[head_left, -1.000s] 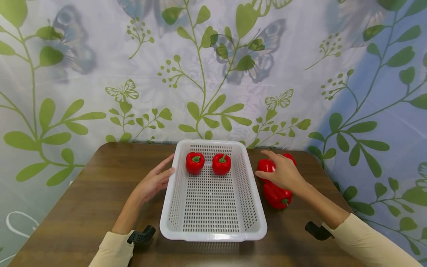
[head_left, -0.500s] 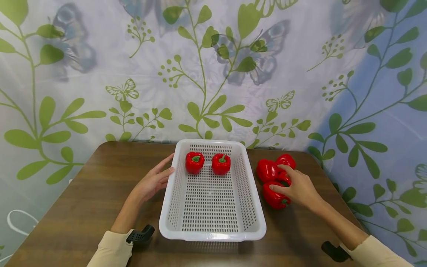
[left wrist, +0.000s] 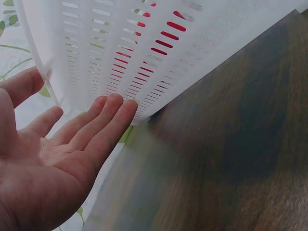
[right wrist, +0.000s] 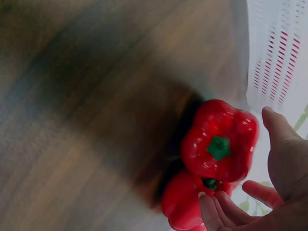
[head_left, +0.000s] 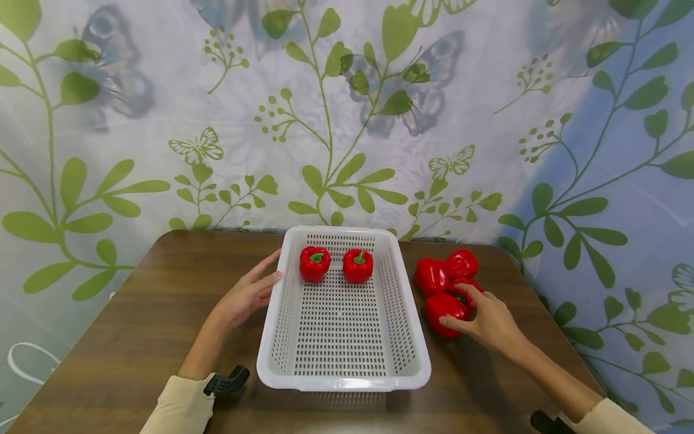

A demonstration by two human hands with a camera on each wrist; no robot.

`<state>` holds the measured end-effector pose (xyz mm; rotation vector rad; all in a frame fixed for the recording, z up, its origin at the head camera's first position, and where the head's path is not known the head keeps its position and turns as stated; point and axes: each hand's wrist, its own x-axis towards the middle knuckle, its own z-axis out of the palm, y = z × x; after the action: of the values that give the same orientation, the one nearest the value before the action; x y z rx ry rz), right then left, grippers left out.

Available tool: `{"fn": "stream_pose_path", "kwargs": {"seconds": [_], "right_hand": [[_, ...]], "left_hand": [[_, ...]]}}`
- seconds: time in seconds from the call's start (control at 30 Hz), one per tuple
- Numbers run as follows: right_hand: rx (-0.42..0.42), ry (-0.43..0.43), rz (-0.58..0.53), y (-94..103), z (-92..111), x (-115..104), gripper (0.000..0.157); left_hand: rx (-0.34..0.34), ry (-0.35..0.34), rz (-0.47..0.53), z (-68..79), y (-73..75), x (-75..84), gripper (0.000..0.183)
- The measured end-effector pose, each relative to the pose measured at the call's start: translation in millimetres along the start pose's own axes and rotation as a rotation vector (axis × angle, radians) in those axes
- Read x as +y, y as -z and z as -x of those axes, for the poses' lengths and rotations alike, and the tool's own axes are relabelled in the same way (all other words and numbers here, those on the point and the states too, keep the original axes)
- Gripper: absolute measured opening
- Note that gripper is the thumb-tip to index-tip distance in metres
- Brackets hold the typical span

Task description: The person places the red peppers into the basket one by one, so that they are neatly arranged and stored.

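Note:
A white perforated plastic basket stands mid-table, with two red bell peppers, the left one and the right one, at its far end. My left hand rests at the basket's left side with thumb at the rim; its fingers are extended along the slotted wall. To the right of the basket, several more red bell peppers lie clustered. My right hand reaches around the nearest bell pepper, thumb and fingers spread. In the right wrist view, this pepper shows its green stem between thumb and fingers.
Behind the nearest pepper are a left pepper, a far pepper and one partly covered by my fingers. The brown wooden table ends at a patterned fabric backdrop. A black camera mount sits on the left wrist.
My right hand has moved nearer and to the right, from over the farther peppers to the nearest one. My left hand, the basket and its two peppers stay in place.

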<state>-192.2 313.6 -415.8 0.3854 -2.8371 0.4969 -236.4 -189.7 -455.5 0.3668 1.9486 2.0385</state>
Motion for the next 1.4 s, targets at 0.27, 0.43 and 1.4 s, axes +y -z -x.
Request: {"fn": "stream_pose_path", "kwargs": {"seconds": [0.27, 0.43, 1.4], "right_hand": [[-0.039, -0.037, -0.03, -11.4, 7.3, 1.5, 0.081], [-0.056, -0.058, -0.058, -15.7, 10.0, 1.6, 0.082], [0.054, -0.07, -0.107, -11.5, 3.9, -11.8, 0.074]], "left_hand": [[-0.003, -0.001, -0.002, 0.1, 0.1, -0.5, 0.065], [-0.003, -0.004, -0.003, -0.2, 0.2, -0.9, 0.065], [-0.016, -0.008, 0.026, -2.4, 0.7, -1.5, 0.065]]}}
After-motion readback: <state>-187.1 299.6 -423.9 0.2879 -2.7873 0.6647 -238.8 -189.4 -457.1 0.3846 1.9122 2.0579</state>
